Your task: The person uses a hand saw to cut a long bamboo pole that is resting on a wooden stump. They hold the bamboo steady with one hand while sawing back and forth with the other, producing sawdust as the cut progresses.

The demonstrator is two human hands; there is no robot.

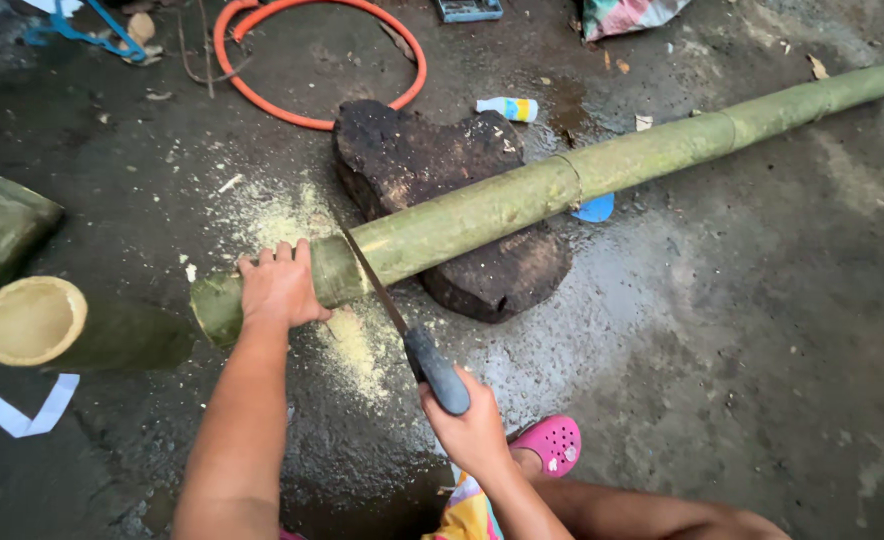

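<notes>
Long green bamboo pole lies slantwise on the wet concrete floor, long axis running from cut end at lower left up to far right, propped mid-length on a dark wood block. Left hand presses down near the cut end, fingers wrapped over the pole. Right hand has fingers clamped on the dark handle of a saw, blade set across the pole just right of the left hand. Sawdust underneath. Pink clog nr the right hand; orange hose behind the block; another cut bamboo piece at left.

The bamboo pole lies across the wood block, running from eight o'clock to two; the hose lies at eleven.
</notes>
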